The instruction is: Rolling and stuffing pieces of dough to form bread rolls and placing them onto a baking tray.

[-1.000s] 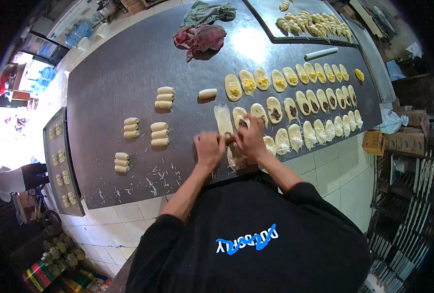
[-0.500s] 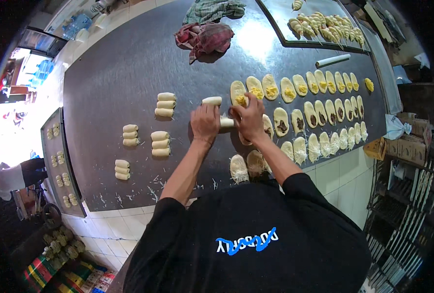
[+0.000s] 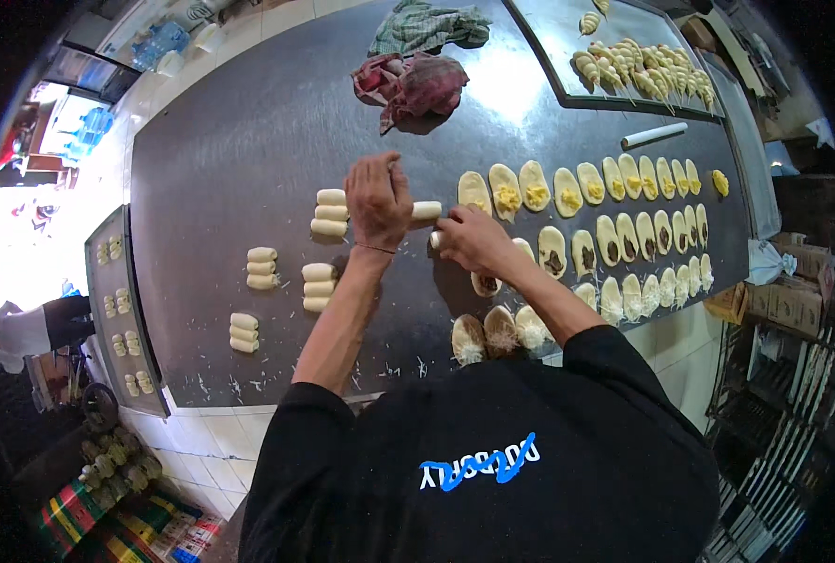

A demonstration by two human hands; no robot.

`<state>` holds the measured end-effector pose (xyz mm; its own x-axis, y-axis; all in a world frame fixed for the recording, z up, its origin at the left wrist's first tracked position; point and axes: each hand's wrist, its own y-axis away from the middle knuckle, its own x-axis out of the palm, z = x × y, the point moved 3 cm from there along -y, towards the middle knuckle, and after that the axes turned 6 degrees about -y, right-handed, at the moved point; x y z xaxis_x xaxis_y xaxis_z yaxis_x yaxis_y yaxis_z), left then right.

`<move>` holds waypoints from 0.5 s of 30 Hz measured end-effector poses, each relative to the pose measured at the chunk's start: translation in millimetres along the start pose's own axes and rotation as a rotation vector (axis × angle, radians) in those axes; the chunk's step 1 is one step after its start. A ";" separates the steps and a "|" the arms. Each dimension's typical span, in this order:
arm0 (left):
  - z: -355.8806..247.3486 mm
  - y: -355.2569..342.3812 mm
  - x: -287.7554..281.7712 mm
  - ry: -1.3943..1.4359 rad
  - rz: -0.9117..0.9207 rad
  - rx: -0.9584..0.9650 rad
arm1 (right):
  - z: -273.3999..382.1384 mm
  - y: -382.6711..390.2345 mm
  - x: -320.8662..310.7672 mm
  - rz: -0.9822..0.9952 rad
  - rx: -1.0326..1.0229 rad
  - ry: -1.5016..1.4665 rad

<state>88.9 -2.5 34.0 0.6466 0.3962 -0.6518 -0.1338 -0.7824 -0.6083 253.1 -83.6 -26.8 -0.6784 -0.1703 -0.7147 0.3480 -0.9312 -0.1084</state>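
My left hand [image 3: 378,205] is raised a little above the table, its fingers stretched and close together, with nothing visible in them. Beside it lies a pale rolled dough piece [image 3: 425,211], partly hidden by the hand. My right hand [image 3: 475,242] bends its fingers round another small dough roll [image 3: 436,240], of which only an end shows. Just beyond the right hand, a flat dough oval with yellow filling [image 3: 474,190] begins a row of similar ovals. Nearer me lie ovals with dark filling [image 3: 552,253] and ovals with white shreds [image 3: 612,298].
Groups of finished dough rolls [image 3: 330,212] stand to the left on the dark table [image 3: 220,159], among white shreds. Crumpled cloths [image 3: 413,86] lie at the far side. A tray of spiral dough pieces [image 3: 567,94] and a white stick [image 3: 655,135] are far right. Another tray [image 3: 145,361] stands left.
My left hand has lifted off the table and moved up and left. My right hand has drawn back slightly from the yellow-filled oval, its fingers now curled round a roll. The view has shifted slightly.
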 end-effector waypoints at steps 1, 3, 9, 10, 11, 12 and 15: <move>-0.6 -0.8 -11.5 0.089 0.020 -0.010 | 3.1 -3.2 1.7 0.052 0.025 0.039; -3.1 7.4 -31.2 0.243 0.194 -0.161 | 10.4 1.5 14.1 0.434 0.202 0.044; -9.5 74.2 -44.0 0.301 0.953 -0.155 | 32.3 30.4 37.0 0.303 -0.029 -0.083; -10.9 84.9 -40.6 0.348 0.901 -0.102 | 31.3 33.8 41.0 0.281 -0.080 0.038; -10.3 97.0 -33.9 0.307 0.919 -0.121 | 28.9 36.8 39.9 0.145 -0.032 -0.004; -9.6 109.4 -27.9 0.273 0.945 -0.150 | 27.2 39.3 41.6 0.154 -0.013 0.006; -14.1 136.5 -26.6 0.364 0.794 -0.078 | 32.1 50.3 42.0 0.318 0.044 -0.031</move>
<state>64.0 -126.7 -25.4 0.5854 -0.4467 -0.6766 -0.6031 -0.7977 0.0049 221.4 -147.9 -40.0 -0.5598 -0.4638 -0.6866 0.5180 -0.8427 0.1470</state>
